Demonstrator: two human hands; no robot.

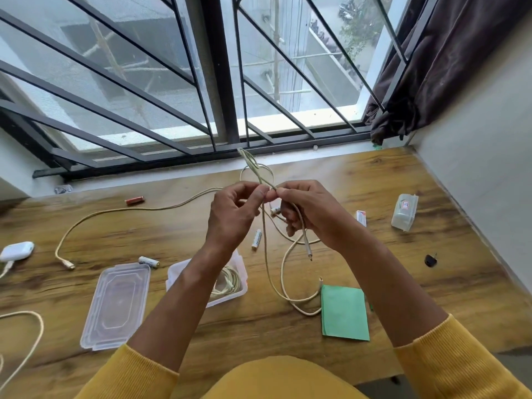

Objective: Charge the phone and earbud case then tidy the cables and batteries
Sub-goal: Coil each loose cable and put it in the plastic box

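Head view: my left hand (233,214) and right hand (305,214) pinch the cream cable (266,254) at twelve o'clock, folding it for the box (243,272).

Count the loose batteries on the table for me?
3 clear: red cylindrical battery far left, white cylindrical battery below the hands, white battery beside the clear plastic lid. Others may hide behind hands.

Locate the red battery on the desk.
In the head view, the red battery lies at the far left of the desk, near the window sill, just above the long cable, left of both hands.
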